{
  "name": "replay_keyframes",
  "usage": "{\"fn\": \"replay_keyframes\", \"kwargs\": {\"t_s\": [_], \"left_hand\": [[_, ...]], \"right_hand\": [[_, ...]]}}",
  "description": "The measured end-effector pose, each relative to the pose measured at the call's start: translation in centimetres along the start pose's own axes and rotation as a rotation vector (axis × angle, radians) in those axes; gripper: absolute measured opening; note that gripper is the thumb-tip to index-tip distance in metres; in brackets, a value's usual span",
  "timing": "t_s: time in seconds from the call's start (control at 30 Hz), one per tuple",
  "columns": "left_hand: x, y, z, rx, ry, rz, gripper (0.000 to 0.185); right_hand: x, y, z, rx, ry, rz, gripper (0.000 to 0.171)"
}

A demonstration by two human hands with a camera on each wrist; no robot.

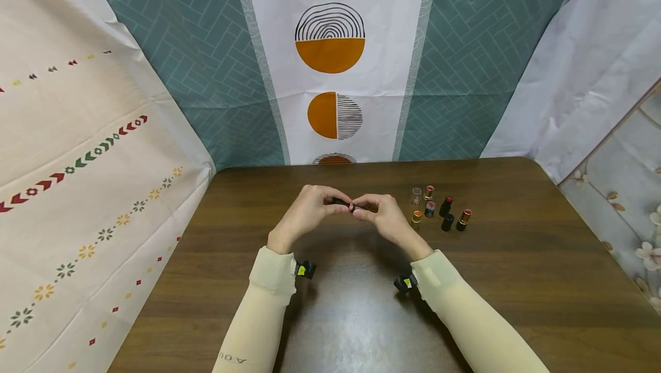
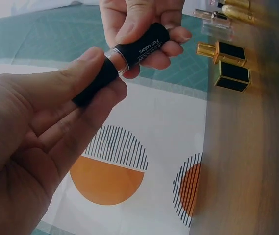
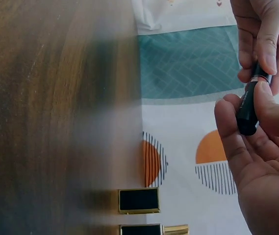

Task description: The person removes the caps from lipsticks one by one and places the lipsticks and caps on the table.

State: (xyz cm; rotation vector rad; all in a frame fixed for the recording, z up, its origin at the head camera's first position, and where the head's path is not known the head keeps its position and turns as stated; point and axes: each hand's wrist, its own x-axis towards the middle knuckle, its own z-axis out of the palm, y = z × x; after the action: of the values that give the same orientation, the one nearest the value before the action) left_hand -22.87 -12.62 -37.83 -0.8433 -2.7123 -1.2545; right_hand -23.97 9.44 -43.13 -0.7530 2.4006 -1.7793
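Both hands meet over the back part of the table, on one black lipstick tube (image 2: 146,46). My left hand (image 1: 308,209) pinches its plain black end (image 2: 97,83) between thumb and fingers. Pale lettering reading "Fun colors" runs along the other end, which my right hand (image 1: 387,215) grips with thumb and fingertips. Between the two black parts a shiny silver band (image 2: 117,59) shows. In the right wrist view the tube (image 3: 248,110) slants downward, its lettered end toward the right palm. Whether the two parts are joined or slightly apart, I cannot tell.
Right of the hands stand several lipsticks and caps: a clear cap (image 1: 416,196), a gold-based lipstick (image 1: 416,218), a black cap (image 1: 447,222), and an uncapped black-and-gold lipstick (image 1: 463,220). The brown wooden table (image 1: 206,292) ends at a patterned cloth (image 1: 330,74) behind.
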Motion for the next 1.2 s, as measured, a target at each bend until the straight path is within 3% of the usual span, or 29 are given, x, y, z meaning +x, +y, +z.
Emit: {"fn": "replay_keyframes", "kwargs": {"t_s": [0.23,0.43,0.73,0.87,1.07,1.2], "left_hand": [[0.1,0.1,0.0,-0.045,-0.008,0.0,0.015],[0.3,0.2,0.2,-0.039,0.042,-0.022,0.014],[0.5,-0.3,0.7,-0.016,0.075,0.021,0.014],[0.2,-0.3,-0.3,-0.01,0.093,-0.011,0.016],[-0.7,-0.6,-3.3,-0.04,0.248,-0.135,0.014],[-0.6,-0.5,-3.4,-0.048,0.211,-0.115,0.015]], "right_hand": [[-0.2,-0.2,-0.1,-0.015,0.01,0.002,0.018],[-0.1,-1.0,0.0,-0.071,0.074,0.007,0.015],[-0.1,-1.3,0.1,-0.099,0.123,0.043,0.013],[-0.2,-1.0,-0.7,-0.128,0.123,0.056,0.016],[-1.0,-0.6,-3.0,-0.157,0.216,0.129,0.02],[-0.9,-0.9,-3.3,-0.126,0.187,0.102,0.023]]}}
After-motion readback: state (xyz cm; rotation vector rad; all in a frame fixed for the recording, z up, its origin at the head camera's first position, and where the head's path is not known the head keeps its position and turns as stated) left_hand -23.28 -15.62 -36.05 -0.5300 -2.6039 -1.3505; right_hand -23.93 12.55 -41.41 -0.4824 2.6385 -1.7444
